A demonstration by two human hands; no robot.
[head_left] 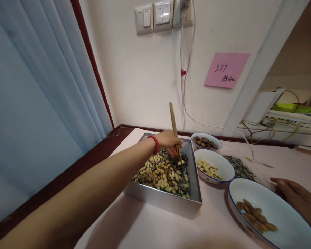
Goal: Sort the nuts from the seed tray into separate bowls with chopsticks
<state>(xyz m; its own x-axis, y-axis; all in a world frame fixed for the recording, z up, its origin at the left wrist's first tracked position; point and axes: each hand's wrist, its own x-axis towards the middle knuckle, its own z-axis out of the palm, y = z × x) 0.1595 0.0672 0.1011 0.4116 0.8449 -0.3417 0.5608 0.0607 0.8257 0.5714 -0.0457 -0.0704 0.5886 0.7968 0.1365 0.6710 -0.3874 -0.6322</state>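
Observation:
My left hand [168, 141], with a red bead bracelet at the wrist, is closed around wooden chopsticks [173, 121]. They reach down into a grey metal box [168, 204], and a peanut [180, 162] shows at their tips. Unshelled peanuts [160, 176] and striped sunflower seeds [184, 188] lie mixed in that box. At the right edge, my right hand [297, 199] is partly in view, fingers stretched out beside a white bowl [287, 211] with several almonds [256, 218]. Its holding anything is not visible.
A second bowl [226, 162] holds peanuts, and a third bowl [215, 136] at the back holds round brown nuts [205, 142]. Sunflower seeds [239, 167] lie in a pile right of them. A white cable [217, 127] runs onto the table. Behind is the wall with switches [163, 15].

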